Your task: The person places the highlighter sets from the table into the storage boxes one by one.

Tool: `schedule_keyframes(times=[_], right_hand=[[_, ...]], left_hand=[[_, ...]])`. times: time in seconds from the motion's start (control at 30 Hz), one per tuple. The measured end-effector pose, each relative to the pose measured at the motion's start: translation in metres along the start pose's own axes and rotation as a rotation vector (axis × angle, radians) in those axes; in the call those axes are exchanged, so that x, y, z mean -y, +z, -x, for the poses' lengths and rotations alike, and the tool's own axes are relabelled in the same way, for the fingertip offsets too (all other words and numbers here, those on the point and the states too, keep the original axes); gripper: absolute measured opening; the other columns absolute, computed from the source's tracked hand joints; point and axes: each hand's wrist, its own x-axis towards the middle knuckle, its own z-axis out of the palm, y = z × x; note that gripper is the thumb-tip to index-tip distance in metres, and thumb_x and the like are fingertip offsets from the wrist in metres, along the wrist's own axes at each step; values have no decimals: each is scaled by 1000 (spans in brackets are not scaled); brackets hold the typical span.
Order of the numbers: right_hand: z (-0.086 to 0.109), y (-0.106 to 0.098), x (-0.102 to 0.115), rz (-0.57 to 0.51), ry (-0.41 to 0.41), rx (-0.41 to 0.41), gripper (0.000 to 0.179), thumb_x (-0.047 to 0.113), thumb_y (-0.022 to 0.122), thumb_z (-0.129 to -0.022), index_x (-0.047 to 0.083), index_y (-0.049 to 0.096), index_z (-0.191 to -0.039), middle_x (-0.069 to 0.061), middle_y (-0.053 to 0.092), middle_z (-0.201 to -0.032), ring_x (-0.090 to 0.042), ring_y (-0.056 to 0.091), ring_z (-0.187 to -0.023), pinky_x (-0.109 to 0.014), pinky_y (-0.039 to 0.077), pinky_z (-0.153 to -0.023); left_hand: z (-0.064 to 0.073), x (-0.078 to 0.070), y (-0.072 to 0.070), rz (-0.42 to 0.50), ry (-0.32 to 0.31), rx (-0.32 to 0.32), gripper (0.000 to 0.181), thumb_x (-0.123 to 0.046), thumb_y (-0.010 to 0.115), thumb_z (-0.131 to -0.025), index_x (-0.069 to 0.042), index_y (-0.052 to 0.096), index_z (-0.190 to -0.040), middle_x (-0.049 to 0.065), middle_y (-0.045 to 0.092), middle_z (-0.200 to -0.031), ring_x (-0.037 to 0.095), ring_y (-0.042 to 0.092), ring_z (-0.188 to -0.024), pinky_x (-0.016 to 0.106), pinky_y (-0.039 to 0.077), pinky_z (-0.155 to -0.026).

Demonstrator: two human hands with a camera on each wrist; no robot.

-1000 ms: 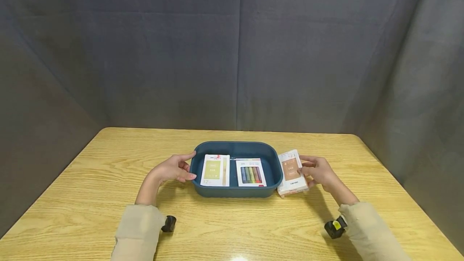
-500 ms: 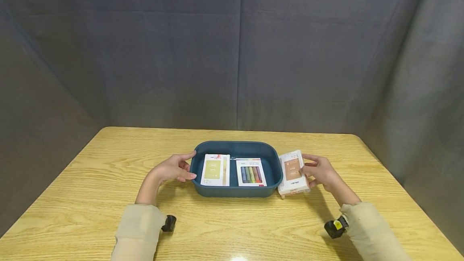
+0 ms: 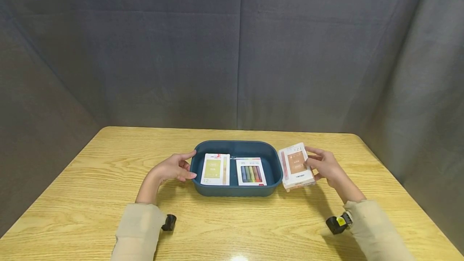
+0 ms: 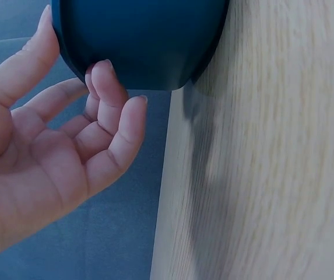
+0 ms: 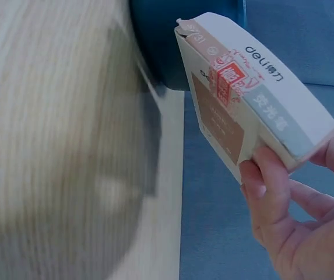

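A dark blue tray (image 3: pixel 235 191) with two compartments stands on the table. My left hand (image 3: pixel 174 168) holds its left end; in the left wrist view a digit meets the rim while curled fingers (image 4: pixel 111 87) lie by the outer wall. Inside, a white box with a yellow-green panel (image 3: pixel 214 170) fills much of the left compartment, and a windowed box of coloured sticks (image 3: pixel 251 172) lies in the right one. My right hand (image 3: pixel 324 166) grips a white highlighter box (image 5: pixel 236 87) with a brown panel, tilted and raised above the table beside the tray's right end.
The wooden table (image 3: pixel 232 224) has a back edge close to a dark grey curtain (image 3: pixel 232 51), which also hangs along both sides. A black wrist camera (image 3: pixel 169 222) sits at the left sleeve and another wrist camera (image 3: pixel 337 224) at the right.
My right hand has moved slightly right and up with the highlighter box, which has turned so more of its face shows. The left hand and tray have stayed put.
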Motion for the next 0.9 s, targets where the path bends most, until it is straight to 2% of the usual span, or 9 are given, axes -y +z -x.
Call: schedule_keyframes(times=[0.3, 0.7, 0.9], right_hand=[[2, -5, 9, -14, -13, -32, 61, 1, 47, -81, -4, 27, -138, -35, 37, -126, -13, 58, -71, -28, 47, -45], [5, -11, 18, -9, -47, -73, 54, 2, 44, -84, -6, 30, -136, -35, 42, -121, -10, 57, -69, -26, 45, -44], [5, -10, 23, -39, -41, -92, 52, 4, 45, -86, -6, 31, -135, -25, 52, -110, -9, 57, -69, -26, 47, -47]], left_hand=[[-1, 1, 0, 8, 0, -2, 82, 0, 69, -75, 3, 20, -140, 6, 41, -69, 15, 41, -57, 27, 41, -54], [1, 0, 0, 24, 6, 15, 81, 0, 68, -76, 4, 18, -140, 5, 40, -68, 13, 38, -54, 27, 40, -55], [1, -1, -1, 35, 9, 21, 82, 1, 68, -76, 4, 17, -140, 5, 39, -67, 13, 36, -51, 26, 39, -54]])
